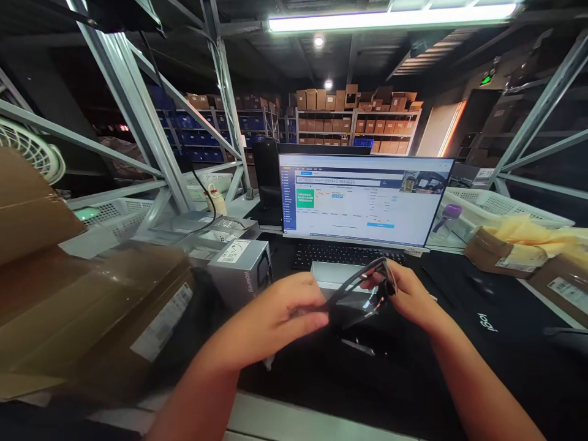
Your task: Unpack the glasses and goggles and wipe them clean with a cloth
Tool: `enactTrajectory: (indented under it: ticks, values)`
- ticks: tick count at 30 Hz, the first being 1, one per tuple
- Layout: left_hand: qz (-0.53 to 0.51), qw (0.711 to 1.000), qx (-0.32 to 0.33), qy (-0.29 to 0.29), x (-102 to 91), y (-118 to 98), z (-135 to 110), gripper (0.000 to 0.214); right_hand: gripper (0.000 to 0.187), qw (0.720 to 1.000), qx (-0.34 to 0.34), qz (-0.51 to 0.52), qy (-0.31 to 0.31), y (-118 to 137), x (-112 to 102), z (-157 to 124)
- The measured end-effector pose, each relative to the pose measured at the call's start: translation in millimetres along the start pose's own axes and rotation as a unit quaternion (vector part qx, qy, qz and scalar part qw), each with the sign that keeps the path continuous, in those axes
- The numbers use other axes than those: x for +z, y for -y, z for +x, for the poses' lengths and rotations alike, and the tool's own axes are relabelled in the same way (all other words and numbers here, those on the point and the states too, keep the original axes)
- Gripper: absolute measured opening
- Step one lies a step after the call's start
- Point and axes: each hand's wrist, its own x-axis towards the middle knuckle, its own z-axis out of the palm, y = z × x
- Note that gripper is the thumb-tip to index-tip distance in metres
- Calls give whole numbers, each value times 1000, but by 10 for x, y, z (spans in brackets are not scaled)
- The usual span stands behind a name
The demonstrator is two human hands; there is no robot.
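A pair of dark-framed glasses (351, 285) is held between my two hands above the black desk mat. My left hand (291, 315) is closed, thumb and fingers pinching one of the arms at its left end. My right hand (408, 294) grips the front of the frame near the lenses, with its fingers partly hidden behind it. Behind the glasses sits an open pale box (337, 269), mostly covered by my hands. To the left, a grey printed box (239, 269) with a white label stands upright near my left forearm.
A lit monitor (358, 202) and black keyboard (358, 252) stand ahead. Large cardboard boxes (92, 306) crowd the left side. On the right are a mouse (480, 283), a box with yellow material (509, 251) and a white basket (491, 205). Metal posts frame the bench.
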Motion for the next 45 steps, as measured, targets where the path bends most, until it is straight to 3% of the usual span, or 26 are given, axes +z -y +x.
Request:
enactTrajectory:
  ticks: [3,8,12,15,18,20,24,27,30,34,35,37,39,40,43,45]
  values:
    - [-67,994,30,75,-4,-1,69,34,31,1000,-6,2,5,66,2,16]
    - [-80,990,31,108,68,-1,143,36,25,999,5,-46,-4,115,33,21]
    - [-81,994,4,73,117,14,135,36,22,999,26,-13,-14,40,-29,49]
    - [-111,993,-21,37,147,37,119,35,25,993,87,-81,3,-169,-282,52]
    - [-124,991,-34,-25,185,69,109,34,32,942,244,-228,40,-552,-600,12]
    - [-123,990,-34,-64,218,87,111,32,29,908,315,-271,56,-845,-716,-18]
    - [-122,987,-26,-100,284,94,128,30,30,888,350,-291,64,-1254,-639,-27]
    - [-100,988,-19,-116,316,77,131,29,9,890,354,-286,44,-1304,-572,1]
    - [-78,988,-7,-135,338,63,119,28,32,900,338,-274,-27,-1195,-682,37]
    - [-54,984,-3,-167,391,64,115,28,28,918,274,-240,-158,-898,-788,78]
    - [-53,983,0,-176,412,66,119,28,28,929,251,-189,-195,-788,-740,87]
    - [-60,979,7,-193,460,72,132,26,30,946,197,9,-256,-513,-531,97]
    - [-65,976,11,-208,516,78,146,23,35,918,149,266,-254,-182,-217,87]
    - [-63,974,11,-217,546,82,152,22,39,898,141,345,-233,-9,-51,72]
    - [-43,972,5,-233,634,98,176,23,39,845,123,483,-193,449,345,-12]
    - [-20,972,6,-235,682,107,195,25,34,829,114,519,-173,647,465,-90]
